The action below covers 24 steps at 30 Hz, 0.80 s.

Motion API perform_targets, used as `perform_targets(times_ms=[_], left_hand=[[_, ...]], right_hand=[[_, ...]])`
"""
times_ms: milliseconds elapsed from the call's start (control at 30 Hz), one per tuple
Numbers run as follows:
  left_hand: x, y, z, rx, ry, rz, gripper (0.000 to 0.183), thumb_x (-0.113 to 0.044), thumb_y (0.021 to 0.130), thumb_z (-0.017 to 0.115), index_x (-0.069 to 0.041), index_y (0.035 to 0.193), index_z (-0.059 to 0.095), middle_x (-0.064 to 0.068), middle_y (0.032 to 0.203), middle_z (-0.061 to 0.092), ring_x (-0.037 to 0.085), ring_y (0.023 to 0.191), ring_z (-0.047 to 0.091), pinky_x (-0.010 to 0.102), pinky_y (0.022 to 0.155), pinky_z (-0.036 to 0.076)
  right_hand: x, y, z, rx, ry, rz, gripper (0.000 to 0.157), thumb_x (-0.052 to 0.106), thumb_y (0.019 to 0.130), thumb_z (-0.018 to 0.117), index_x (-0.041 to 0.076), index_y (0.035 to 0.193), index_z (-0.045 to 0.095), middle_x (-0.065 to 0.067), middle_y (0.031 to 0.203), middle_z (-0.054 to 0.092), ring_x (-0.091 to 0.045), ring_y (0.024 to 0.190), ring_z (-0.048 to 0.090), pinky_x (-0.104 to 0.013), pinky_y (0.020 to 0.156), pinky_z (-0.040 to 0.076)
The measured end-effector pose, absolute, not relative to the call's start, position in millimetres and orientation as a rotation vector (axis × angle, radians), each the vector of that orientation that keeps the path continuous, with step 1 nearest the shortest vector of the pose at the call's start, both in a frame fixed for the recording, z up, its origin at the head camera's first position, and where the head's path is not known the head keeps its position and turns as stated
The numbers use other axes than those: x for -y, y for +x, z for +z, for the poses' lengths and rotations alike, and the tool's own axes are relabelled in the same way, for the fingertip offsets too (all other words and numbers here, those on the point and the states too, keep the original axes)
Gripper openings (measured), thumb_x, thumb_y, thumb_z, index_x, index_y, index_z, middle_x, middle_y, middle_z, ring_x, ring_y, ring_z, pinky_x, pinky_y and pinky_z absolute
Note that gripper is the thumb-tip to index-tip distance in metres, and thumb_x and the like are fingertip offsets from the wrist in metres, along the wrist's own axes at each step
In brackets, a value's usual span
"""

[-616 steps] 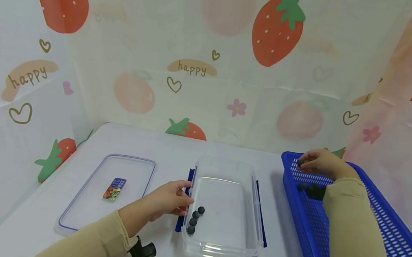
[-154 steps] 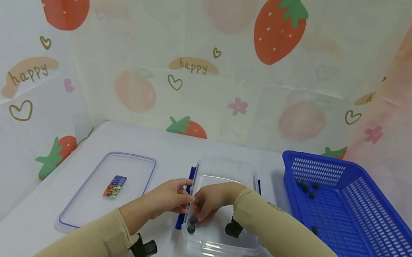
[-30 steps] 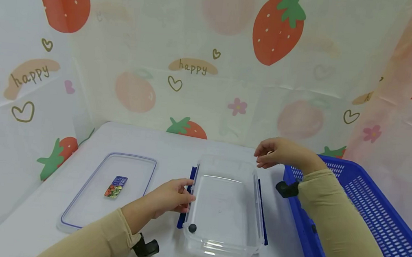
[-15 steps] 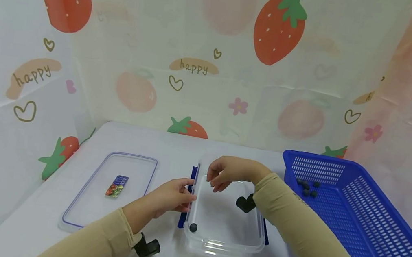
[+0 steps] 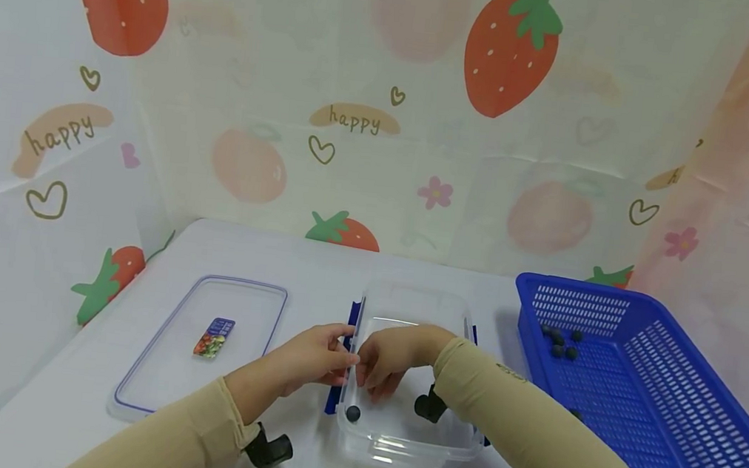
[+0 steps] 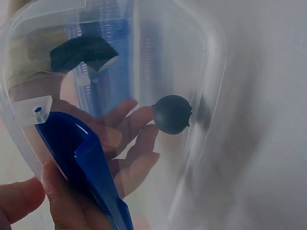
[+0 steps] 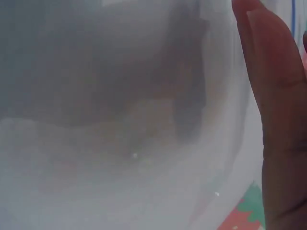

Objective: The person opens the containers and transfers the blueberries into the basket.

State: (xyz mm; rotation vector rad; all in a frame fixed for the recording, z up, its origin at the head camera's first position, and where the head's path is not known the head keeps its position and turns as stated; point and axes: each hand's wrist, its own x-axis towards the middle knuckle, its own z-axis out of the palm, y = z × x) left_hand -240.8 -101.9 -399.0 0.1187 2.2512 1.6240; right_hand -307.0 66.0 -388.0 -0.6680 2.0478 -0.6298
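A clear plastic food container [image 5: 416, 446] with blue side latches [image 6: 91, 167] stands in the middle of the table. One blueberry [image 5: 353, 413] lies in its near left corner; its crown shows in the left wrist view. My left hand [image 5: 306, 362] pinches the container's left rim by the latch. My right hand [image 5: 397, 355] is down inside the container, fingers pointing downward just beyond the blueberry. Through the wall, in the left wrist view, the right fingertips [image 6: 144, 117] appear close to the berry, uncurled around it; contact is unclear. The right wrist view shows mostly blurred plastic and one finger.
A blue perforated basket [image 5: 660, 408] stands on the right, with several blueberries [image 5: 559, 341] at its far left and another dark berry [image 5: 576, 414] partly hidden by its side. A clear lid [image 5: 162, 364] bearing a colourful label [image 5: 214, 338] lies on the left. A strawberry-print sheet hangs behind.
Earlier, several blueberries lay in the container; one remains visible there, and more show in the basket. My right hand has come from the basket down into the container. The left has stayed.
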Motion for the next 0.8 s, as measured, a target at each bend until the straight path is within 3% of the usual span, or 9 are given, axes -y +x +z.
perform_targets(times_ms=[467,800], left_hand=[[101,-242,-400,-2.258,0.141,1.612,0.061,-0.016,0.087,0.062,-0.006,0.14,0.032,0.01,0.088,0.057,0.017,0.07,0.059,0.028,0.068,0.055],[99,-239,-395,-2.255,0.127,1.632,0.059,-0.013,0.088,0.06,-0.006,0.14,0.033,0.01,0.087,0.057,0.017,0.069,0.058,0.028,0.067,0.055]], right_hand=[[-64,-301,-402,-1.799,-0.486,-0.635,0.02,-0.005,0.084,0.05,0.004,0.1,0.058,-0.019,0.088,0.067,-0.022,0.072,0.068,-0.031,0.064,0.055],[-67,-306,-402,-1.817,-0.49,-0.786,0.021,-0.005,0.082,0.055,-0.001,0.103,0.057,-0.017,0.096,0.066,-0.024,0.081,0.067,-0.032,0.07,0.055]])
